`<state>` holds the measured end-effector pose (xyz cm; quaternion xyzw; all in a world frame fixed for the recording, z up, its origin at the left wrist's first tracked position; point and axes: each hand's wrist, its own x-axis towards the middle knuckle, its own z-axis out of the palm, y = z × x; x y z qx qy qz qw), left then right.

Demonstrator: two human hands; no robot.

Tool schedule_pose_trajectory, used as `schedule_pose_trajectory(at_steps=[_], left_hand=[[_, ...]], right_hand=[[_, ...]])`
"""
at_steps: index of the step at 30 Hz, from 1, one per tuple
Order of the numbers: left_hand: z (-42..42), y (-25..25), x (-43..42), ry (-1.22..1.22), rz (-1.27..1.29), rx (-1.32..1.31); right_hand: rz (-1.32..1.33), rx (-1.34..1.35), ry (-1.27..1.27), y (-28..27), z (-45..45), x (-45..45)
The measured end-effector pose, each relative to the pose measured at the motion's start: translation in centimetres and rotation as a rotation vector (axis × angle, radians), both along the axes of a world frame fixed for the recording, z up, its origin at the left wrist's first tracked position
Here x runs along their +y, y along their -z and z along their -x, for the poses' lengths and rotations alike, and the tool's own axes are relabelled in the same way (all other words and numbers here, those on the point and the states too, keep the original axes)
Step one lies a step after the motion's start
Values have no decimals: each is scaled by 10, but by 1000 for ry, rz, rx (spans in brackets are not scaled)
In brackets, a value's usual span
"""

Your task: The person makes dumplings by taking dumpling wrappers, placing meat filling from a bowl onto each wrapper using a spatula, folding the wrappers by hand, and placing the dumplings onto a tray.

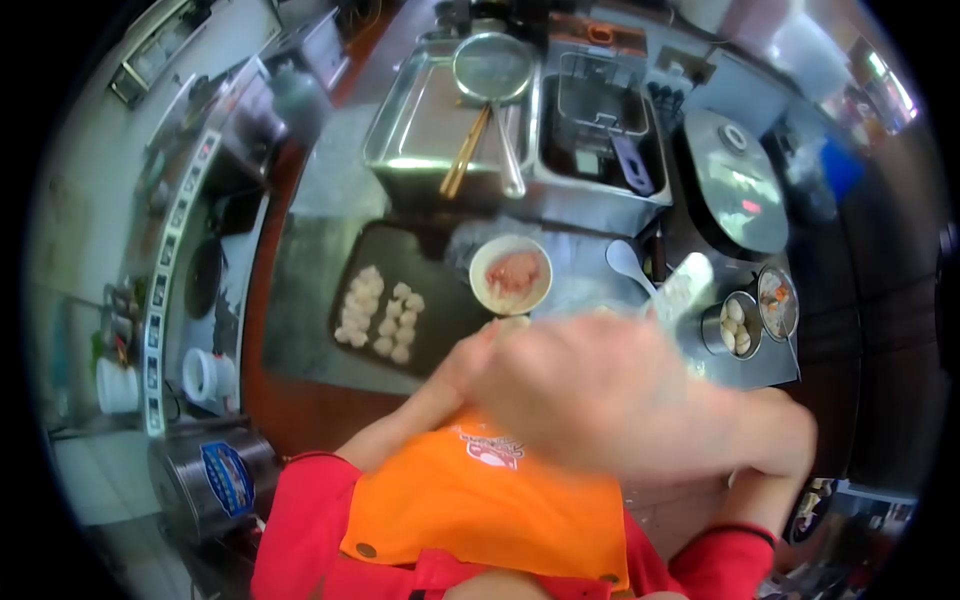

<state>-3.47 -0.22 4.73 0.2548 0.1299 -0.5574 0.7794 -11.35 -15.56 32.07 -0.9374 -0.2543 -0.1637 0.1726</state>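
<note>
My right hand (600, 385) is raised close to the camera and strongly blurred, so its fingers cannot be made out. Behind it and to the left is my left hand (472, 362), just in front of a white bowl (478, 290) of pink minced meat (515, 272). My left fingers are mostly covered by the right hand, and a small pale bit shows at their tips. Left of the bowl, a dark tray (375, 245) carries two groups of small whitish dumplings (398, 322). A pale, shiny object (686, 284) of unclear kind lies beyond my right hand.
A white spoon (627, 260) rests right of the bowl. Further right are a metal pot (712, 330) holding pale eggs and a strainer (778, 300) with food bits. Behind stand fryers with a skimmer (492, 70), chopsticks (466, 152) and a frying basket (603, 95), beside a lidded cooker (730, 185).
</note>
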Motion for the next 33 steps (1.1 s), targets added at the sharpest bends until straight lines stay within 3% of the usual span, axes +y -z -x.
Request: schedule_pose_trajectory(at_steps=[2, 4, 5, 7, 9, 11, 12, 15, 18, 21, 27, 30, 33], left_hand=[[0, -2, 5, -16, -7, -16], [-2, -1, 10, -32, -22, -24], [-2, 1, 13, -47, -28, -11], [-4, 13, 21, -70, -30, 11], [-8, 24, 31, -97, -20, 45], [-10, 26, 38, -135, -17, 57], [-9, 28, 41, -153, -13, 67], [-9, 27, 47, -189, 6, 66], [-9, 31, 51, -203, 11, 67], [-9, 38, 53, -206, 15, 72], [-16, 59, 45, -138, -3, 62], [-16, 69, 35, -136, 8, 75], [-20, 74, 23, -137, 29, 84]], right_hand=[[-123, -5, -47, 28, -18, -40], [-1191, 208, 190, 94, -32, -65], [-1425, -27, 284, 124, -49, -70], [-1935, -175, 155, 181, -76, -82], [-2015, -149, 272, 231, -95, -80], [-1866, -61, 492, 264, -108, -71], [-1828, -30, 469, 284, -112, -71], [-1413, 95, 635, 311, -122, -51], [-830, 228, 421, 325, -118, -42], [-417, 57, 346, 316, -111, -38], [-460, 336, 410, 283, -79, -57], [-831, 584, 567, 267, -67, -77], [-951, 448, 626, 269, -75, -85]])
